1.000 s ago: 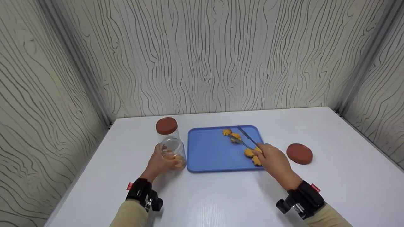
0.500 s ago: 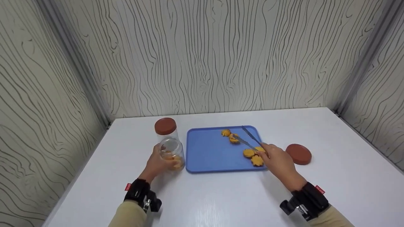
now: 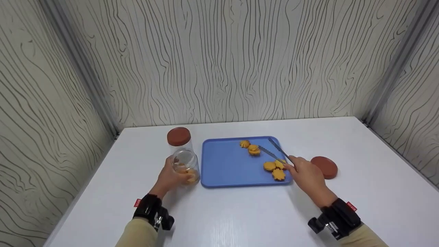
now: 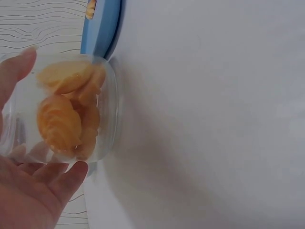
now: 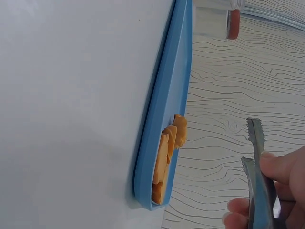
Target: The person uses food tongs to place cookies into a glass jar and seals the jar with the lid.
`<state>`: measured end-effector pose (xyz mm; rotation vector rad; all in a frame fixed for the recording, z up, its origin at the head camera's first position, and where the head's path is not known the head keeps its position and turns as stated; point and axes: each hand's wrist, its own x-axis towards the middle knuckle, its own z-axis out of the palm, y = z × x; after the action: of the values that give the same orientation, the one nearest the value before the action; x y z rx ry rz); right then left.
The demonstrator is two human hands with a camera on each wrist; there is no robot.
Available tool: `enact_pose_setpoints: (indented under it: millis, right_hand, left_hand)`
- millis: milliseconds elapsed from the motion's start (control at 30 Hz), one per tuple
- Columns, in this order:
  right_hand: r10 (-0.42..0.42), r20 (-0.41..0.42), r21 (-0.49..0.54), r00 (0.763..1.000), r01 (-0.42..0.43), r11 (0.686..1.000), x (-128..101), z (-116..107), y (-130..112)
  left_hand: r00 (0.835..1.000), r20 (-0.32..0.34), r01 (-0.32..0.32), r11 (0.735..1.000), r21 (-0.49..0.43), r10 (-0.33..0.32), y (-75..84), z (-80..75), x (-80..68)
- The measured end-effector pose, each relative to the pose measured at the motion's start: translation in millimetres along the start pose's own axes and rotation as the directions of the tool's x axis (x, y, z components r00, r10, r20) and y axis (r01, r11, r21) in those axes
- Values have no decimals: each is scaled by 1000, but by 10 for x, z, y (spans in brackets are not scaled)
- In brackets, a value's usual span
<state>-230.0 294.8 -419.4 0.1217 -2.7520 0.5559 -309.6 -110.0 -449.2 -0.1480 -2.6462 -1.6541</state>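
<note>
My left hand (image 3: 170,176) grips a clear open jar (image 3: 185,158) standing just left of the blue tray. Several orange-yellow cookies (image 4: 59,125) lie in the bottom of that jar, close up in the left wrist view. Metal tongs (image 3: 274,154) are held in my right hand (image 3: 307,175) above the tray's right side. Their two serrated tips stand apart with nothing between them, as the right wrist view (image 5: 252,138) also shows. On the blue tray (image 3: 223,164), several cookies (image 3: 278,174) sit near the right front corner, and others (image 3: 253,150) lie farther back.
Behind the held jar stands a second clear jar with a red-brown lid (image 3: 179,136). A loose red-brown lid (image 3: 325,167) lies right of the tray, partly behind my right hand. The white table (image 3: 226,216) meets a wood-patterned wall (image 3: 219,68) at the back.
My right hand and the tongs have shifted slightly to the right over the tray, away from the back cookies. The left hand keeps its hold on the jar.
</note>
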Motion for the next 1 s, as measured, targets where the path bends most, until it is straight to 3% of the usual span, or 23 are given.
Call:
enact_pose_setpoints:
  millis: [500,1000]
  right_hand:
    - [16,10,88,1000,-17,996,3,54,255]
    - [38,37,99,999,-42,994,32,129,418]
  left_hand:
    - [1000,0,11,1000,10,-11,4,-8,1]
    - [1000,5,27,1000,7,-27,13,-12,-13]
